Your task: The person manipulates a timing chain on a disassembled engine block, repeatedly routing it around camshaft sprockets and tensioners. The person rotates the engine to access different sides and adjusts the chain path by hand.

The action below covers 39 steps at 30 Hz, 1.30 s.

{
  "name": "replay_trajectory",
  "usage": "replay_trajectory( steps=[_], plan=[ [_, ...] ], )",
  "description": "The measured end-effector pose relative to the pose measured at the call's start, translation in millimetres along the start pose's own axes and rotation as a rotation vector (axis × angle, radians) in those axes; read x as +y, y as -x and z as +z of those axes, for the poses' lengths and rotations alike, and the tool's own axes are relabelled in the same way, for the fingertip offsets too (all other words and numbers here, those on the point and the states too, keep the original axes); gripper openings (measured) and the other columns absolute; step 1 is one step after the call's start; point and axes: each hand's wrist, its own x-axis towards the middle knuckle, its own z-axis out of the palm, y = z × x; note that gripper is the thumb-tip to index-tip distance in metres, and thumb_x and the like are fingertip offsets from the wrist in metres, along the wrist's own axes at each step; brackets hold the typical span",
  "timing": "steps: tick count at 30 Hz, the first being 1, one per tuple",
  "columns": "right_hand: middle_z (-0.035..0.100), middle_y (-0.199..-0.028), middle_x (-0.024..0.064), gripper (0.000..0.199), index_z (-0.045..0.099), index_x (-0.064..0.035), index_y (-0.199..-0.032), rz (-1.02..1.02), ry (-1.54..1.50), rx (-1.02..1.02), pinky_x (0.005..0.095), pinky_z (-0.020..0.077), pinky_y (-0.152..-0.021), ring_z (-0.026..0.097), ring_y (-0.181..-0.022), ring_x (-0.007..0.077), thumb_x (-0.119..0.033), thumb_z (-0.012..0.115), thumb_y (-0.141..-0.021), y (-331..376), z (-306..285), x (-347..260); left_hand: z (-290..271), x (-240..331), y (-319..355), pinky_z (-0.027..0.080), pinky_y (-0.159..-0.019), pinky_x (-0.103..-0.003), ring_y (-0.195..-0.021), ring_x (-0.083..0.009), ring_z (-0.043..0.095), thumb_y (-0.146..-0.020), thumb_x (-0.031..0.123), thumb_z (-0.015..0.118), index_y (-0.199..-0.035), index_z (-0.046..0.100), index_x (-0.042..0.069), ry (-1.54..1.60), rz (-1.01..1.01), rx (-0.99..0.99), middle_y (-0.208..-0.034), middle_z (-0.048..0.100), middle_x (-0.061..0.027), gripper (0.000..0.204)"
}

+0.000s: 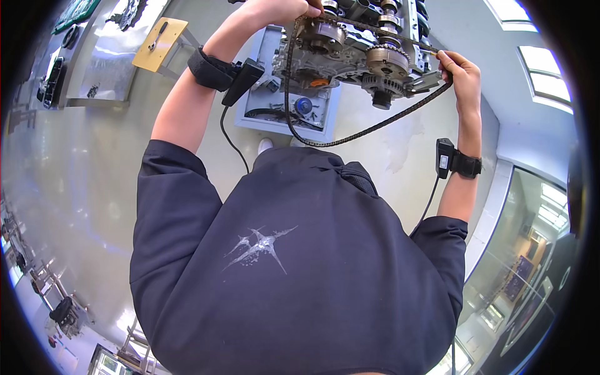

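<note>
Spanning 2 sprockets (387, 61), the chain (369, 134) is pinched, apparently for tension, by the right hand (462, 70); grip by the left hand (282, 9) cannot be told.

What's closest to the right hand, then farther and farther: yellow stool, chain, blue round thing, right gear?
From the right hand, in the head view:
1. Chain, held in it.
2. Right gear, just left.
3. Blue round thing, lower left.
4. Yellow stool, far left.
</note>
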Motion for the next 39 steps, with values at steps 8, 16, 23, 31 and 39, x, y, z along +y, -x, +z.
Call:
replay_trajectory(
  steps=[8,16,23,31,39],
  plan=[
    [0.065,-0.073,-0.0017,0.019,0.077,-0.0004,-0.099,-0.002,-0.052,-0.004,0.0192,0.04,-0.056,0.052,-0.06,0.0033,-0.017,0.07,-0.093,1.7,0.3,0.9,2.4,11.3,12.7,0.051,-0.062,-0.03,-0.067,-0.0163,0.065,-0.084,-0.002,0.07,-0.095,0.076,-0.005,0.032,0.041,0.068,-0.074,0.071,-0.0096,0.013],
    [0.066,-0.075,-0.0016,0.019,0.078,-0.0011,-0.102,-0.077,-0.036,0.039,0.0198,0.0452,-0.059,0.054,-0.063,0.0038,-0.017,0.072,-0.093,3.9,1.3,10.2,3.3,12.3,19.1,0.053,-0.077,-0.034,-0.086,-0.0221,0.066,-0.082,-0.006,0.068,-0.099,0.074,-0.005,-0.029,0.108,0.019,-0.093,0.069,-0.0113,0.018],
    [0.066,-0.074,-0.0013,0.019,0.077,0.0003,-0.101,-0.132,-0.061,0.062,0.02,0.0446,-0.059,0.054,-0.063,0.0043,-0.015,0.072,-0.092,14.9,4.0,19.4,5.8,2.9,8.3,0.051,-0.081,-0.026,-0.088,-0.0118,0.066,-0.088,0.006,0.074,-0.102,0.076,0.001,-0.265,0.24,0.079,-0.09,0.068,-0.0005,0.015],
    [0.065,-0.073,-0.0012,0.018,0.077,0.0004,-0.101,-0.131,-0.096,0.074,0.0213,0.0422,-0.057,0.054,-0.063,0.0042,-0.015,0.072,-0.092,20.0,16.0,42.8,1.4,0.9,10.1,0.053,-0.08,-0.031,-0.088,-0.0194,0.069,-0.088,0.0,0.07,-0.109,0.073,0.001,-0.253,0.318,0.004,-0.096,0.072,-0.0093,0.021],
    [0.066,-0.073,-0.001,0.019,0.077,-0.0005,-0.103,-0.172,-0.078,0.094,0.0215,0.0416,-0.056,0.053,-0.062,0.0042,-0.015,0.073,-0.092,22.0,19.3,39.9,-0.6,5.8,12.0,0.052,-0.09,-0.036,-0.101,-0.029,0.068,-0.087,-0.01,0.06,-0.117,0.064,-0.002,-0.409,0.373,-0.024,-0.107,0.07,-0.0158,0.032]
  ],
)
